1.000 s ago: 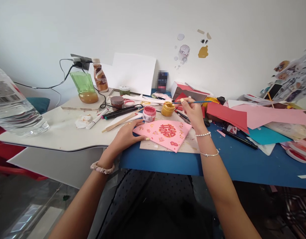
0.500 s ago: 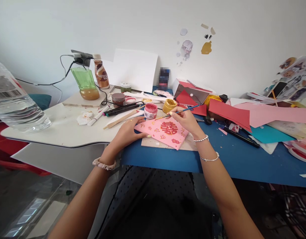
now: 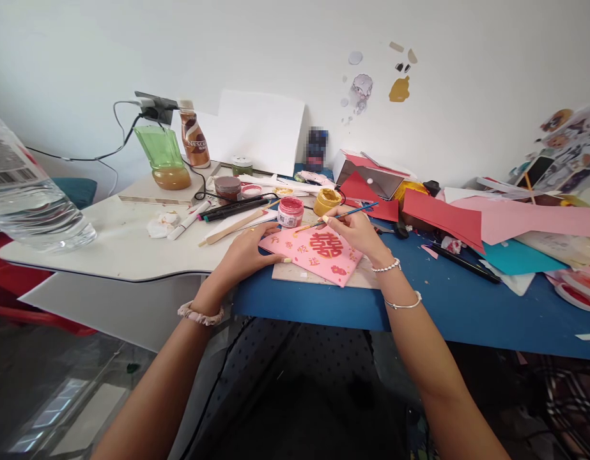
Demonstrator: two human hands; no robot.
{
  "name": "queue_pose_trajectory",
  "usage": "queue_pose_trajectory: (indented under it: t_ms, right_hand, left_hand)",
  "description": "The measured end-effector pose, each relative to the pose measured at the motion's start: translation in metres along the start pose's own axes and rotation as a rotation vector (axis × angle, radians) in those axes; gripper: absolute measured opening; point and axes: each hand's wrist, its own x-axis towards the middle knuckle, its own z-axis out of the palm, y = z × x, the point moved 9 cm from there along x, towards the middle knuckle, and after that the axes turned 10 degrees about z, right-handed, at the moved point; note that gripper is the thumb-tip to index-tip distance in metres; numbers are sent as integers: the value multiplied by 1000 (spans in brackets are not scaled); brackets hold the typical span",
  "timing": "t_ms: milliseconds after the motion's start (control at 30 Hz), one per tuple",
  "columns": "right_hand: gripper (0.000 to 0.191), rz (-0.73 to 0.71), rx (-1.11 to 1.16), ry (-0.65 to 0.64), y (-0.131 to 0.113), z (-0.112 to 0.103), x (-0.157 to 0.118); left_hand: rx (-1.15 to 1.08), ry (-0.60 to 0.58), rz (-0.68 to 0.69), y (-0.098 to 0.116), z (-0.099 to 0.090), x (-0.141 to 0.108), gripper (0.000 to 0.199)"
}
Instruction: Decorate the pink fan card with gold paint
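Observation:
A pink card [image 3: 302, 260] with red and gold characters lies tilted on a pale board [image 3: 280, 275]. My left hand [image 3: 249, 249] grips its left corner, the thumb along the near edge and the fingers at the far side. Pinched in my right hand [image 3: 355, 231] is a thin paintbrush with a blue handle [image 3: 365, 207]. The brush tip meets the card's upper part, left of the large red character. Just beyond the card stand an open jar of pink-red paint [image 3: 291, 214] and an open jar of yellow paint [image 3: 326, 202].
A brown paint jar [image 3: 227, 189], markers [image 3: 234, 209] and a wooden stick [image 3: 232, 229] lie to the left. Behind them are a green cut container [image 3: 160, 156] and a coffee bottle [image 3: 195, 137]. A large water bottle [image 3: 31, 198] stands far left; red paper [image 3: 443, 214] and scissors [image 3: 401, 229] are right.
The brush and my right hand have shifted slightly left and toward me, the tip now lower on the card. My left hand stays at the card's corner.

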Motion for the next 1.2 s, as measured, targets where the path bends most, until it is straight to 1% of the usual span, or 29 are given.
queue_pose_trajectory:
  t_ms: [633, 767, 967, 1200]
  right_hand:
    - [18, 0, -37, 21, -1, -1, -1]
    - [18, 23, -12, 19, -1, -2, -1]
    - [16, 17, -22, 23, -1, -2, -1]
    - [17, 16, 9, 33, 0, -3, -1]
  left_hand:
    - [3, 6, 9, -1, 1, 1, 70]
    - [-2, 7, 11, -2, 1, 1, 73]
    - [-1, 10, 15, 0, 0, 1, 70]
    - [-1, 6, 14, -1, 0, 1, 73]
